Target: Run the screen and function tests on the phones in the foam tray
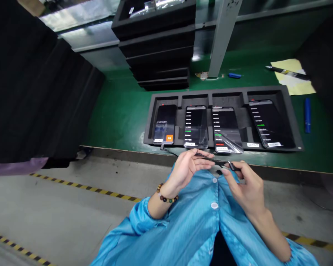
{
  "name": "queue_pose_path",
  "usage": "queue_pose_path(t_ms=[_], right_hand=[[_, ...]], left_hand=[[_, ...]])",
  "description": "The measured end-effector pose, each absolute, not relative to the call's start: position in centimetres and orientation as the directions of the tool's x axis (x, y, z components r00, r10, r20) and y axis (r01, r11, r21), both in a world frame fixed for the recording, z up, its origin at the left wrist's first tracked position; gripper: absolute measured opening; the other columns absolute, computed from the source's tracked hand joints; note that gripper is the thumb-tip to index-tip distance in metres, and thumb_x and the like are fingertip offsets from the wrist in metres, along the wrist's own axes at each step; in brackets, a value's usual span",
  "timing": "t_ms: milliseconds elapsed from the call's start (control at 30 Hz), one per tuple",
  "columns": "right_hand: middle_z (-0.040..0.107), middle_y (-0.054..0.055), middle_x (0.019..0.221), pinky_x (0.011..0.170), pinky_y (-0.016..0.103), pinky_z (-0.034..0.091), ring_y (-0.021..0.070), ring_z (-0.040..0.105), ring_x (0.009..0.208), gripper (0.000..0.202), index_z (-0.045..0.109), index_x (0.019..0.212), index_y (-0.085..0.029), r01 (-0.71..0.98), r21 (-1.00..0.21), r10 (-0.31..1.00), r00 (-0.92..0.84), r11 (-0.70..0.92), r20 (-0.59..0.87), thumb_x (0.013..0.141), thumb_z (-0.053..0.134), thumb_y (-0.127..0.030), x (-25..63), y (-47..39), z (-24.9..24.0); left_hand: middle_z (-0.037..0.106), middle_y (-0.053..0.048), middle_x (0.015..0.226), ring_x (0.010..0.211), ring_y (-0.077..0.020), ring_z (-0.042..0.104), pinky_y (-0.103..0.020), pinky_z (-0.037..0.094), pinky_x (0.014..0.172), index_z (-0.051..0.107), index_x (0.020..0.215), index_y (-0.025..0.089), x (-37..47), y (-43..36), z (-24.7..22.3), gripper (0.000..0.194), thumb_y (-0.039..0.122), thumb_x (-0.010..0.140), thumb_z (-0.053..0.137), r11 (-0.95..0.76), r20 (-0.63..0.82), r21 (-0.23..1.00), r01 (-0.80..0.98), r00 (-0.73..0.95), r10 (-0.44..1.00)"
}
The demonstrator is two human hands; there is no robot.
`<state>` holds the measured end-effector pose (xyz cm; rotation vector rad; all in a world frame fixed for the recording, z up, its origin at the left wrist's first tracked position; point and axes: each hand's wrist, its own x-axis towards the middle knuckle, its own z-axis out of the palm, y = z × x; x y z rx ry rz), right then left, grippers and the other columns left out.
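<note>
A black foam tray (210, 100) lies on the green counter (122, 118), one smartphone in each of its four slots. In the tray's left-end slot, the first smartphone (165, 123) shows an orange button on its screen and has a black cable (170, 152) plugged into its lower edge. The second smartphone (196, 127), the third smartphone (227, 127) and, in the right-end slot, the fourth smartphone (272, 123) display text lists; each has a green line, and the third's also has a red one. A white label (253, 145) reading 0797 sits on the tray's front edge. Just in front of the tray, the left hand (187, 166) has its fingers stretched out along the cable; whether it grips it I cannot tell. The right hand (248, 181), also in front of the tray, pinches a small black plug (233, 166) between thumb and fingers. A beaded bracelet (168, 199) circles the left wrist, nearer the person than the tray. Behind the tray stand a stack of black trays (161, 48) and a metal post (223, 37), with a blue cap (234, 75) near the post's foot. Beyond the tray's right back corner, a pen (288, 72) rests on yellow paper (287, 87); a blue marker (307, 115) lies right of the tray.
</note>
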<state>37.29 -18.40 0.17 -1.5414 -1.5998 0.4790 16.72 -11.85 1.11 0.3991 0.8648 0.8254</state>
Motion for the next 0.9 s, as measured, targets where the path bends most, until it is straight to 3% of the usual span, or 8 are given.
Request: queue_pose_path(t_ms=[167, 333, 467, 567, 633, 767, 833, 900], right_hand=[[0.062, 0.000, 0.081, 0.060, 0.028, 0.049, 0.0131, 0.055, 0.065, 0.009, 0.072, 0.112, -0.023, 0.557, -0.804, 0.954, 0.066, 0.208, 0.293, 0.106, 0.068, -0.029, 36.5, -18.0, 0.4], [0.069, 0.003, 0.093, 0.070, 0.031, 0.059, 0.0169, 0.068, 0.078, 0.024, 0.071, 0.129, -0.027, 0.521, -0.825, 0.955, 0.056, 0.220, 0.290, 0.106, 0.065, -0.024, 35.4, -17.8, -0.2], [0.075, 0.004, 0.110, 0.083, 0.040, 0.069, 0.0234, 0.079, 0.100, 0.036, 0.066, 0.141, -0.040, 0.536, -0.812, 0.944, 0.079, 0.232, 0.321, 0.109, 0.053, -0.029, 35.0, -17.6, 0.1], [0.079, -0.001, 0.117, 0.090, 0.048, 0.072, 0.0261, 0.080, 0.109, 0.038, 0.062, 0.141, -0.047, 0.542, -0.793, 0.926, 0.066, 0.278, 0.371, 0.108, 0.046, -0.037, 35.1, -17.1, 0.5], [0.081, -0.004, 0.116, 0.094, 0.051, 0.072, 0.0264, 0.081, 0.110, 0.038, 0.063, 0.137, -0.048, 0.546, -0.784, 0.922, 0.053, 0.295, 0.384, 0.106, 0.046, -0.036, 35.1, -16.8, 0.6], [0.075, -0.007, 0.084, 0.061, 0.038, 0.068, 0.0212, 0.074, 0.070, 0.025, 0.068, 0.120, -0.046, 0.548, -0.797, 0.928, 0.096, 0.252, 0.359, 0.103, 0.054, -0.034, 35.3, -17.2, 1.0], [0.071, -0.005, 0.079, 0.052, 0.034, 0.062, 0.0190, 0.068, 0.061, 0.018, 0.066, 0.116, -0.041, 0.565, -0.799, 0.922, 0.161, 0.205, 0.351, 0.107, 0.050, -0.040, 36.5, -17.5, 1.7], [0.068, -0.002, 0.079, 0.048, 0.032, 0.056, 0.0177, 0.064, 0.058, 0.029, 0.063, 0.120, -0.036, 0.610, -0.778, 0.907, 0.228, 0.150, 0.354, 0.113, 0.039, -0.050, 39.1, -17.5, 2.7]], left_hand=[[0.084, -0.017, 0.106, 0.087, -0.0282, 0.086, -0.037, 0.069, 0.081, 0.066, 0.088, 0.016, 18.8, -12.3, 1.5, 0.043, 0.058, 0.098, 0.069, 0.588, -0.573, 0.634, -0.503, 0.205, 0.793], [0.079, -0.010, 0.096, 0.076, -0.0216, 0.082, -0.030, 0.068, 0.069, 0.060, 0.078, 0.017, 20.2, -13.0, 1.7, 0.054, 0.067, 0.087, 0.080, 0.504, -0.590, 0.694, -0.513, -0.004, 0.808], [0.072, -0.005, 0.088, 0.060, -0.0151, 0.069, -0.025, 0.058, 0.050, 0.070, 0.081, 0.018, 19.8, -14.2, 2.1, 0.059, 0.075, 0.086, 0.081, 0.463, -0.470, 0.831, -0.309, 0.055, 0.881], [0.062, -0.001, 0.074, 0.051, -0.0105, 0.055, -0.022, 0.049, 0.046, 0.080, 0.094, 0.021, 19.0, -14.6, 2.2, 0.046, 0.065, 0.101, 0.071, 0.290, -0.280, 0.954, -0.077, 0.124, 0.952], [0.055, 0.001, 0.064, 0.048, -0.0110, 0.050, -0.022, 0.045, 0.045, 0.083, 0.097, 0.023, 18.8, -14.3, 2.2, 0.042, 0.062, 0.104, 0.070, 0.230, -0.225, 0.973, -0.004, 0.200, 0.954], [0.062, 0.000, 0.067, 0.049, -0.0148, 0.056, -0.026, 0.051, 0.046, 0.085, 0.123, 0.028, 19.2, -13.7, 3.1, 0.041, 0.060, 0.100, 0.075, 0.206, -0.210, 0.977, 0.049, 0.358, 0.910], [0.070, -0.002, 0.079, 0.056, -0.0166, 0.061, -0.028, 0.056, 0.050, 0.080, 0.139, 0.034, 19.1, -13.8, 4.0, 0.048, 0.059, 0.099, 0.076, 0.171, -0.171, 0.985, 0.033, 0.368, 0.914], [0.074, -0.003, 0.088, 0.061, -0.0181, 0.063, -0.030, 0.058, 0.053, 0.079, 0.141, 0.037, 18.4, -13.8, 4.9, 0.049, 0.062, 0.099, 0.073, 0.135, -0.134, 0.991, 0.017, 0.302, 0.944]])
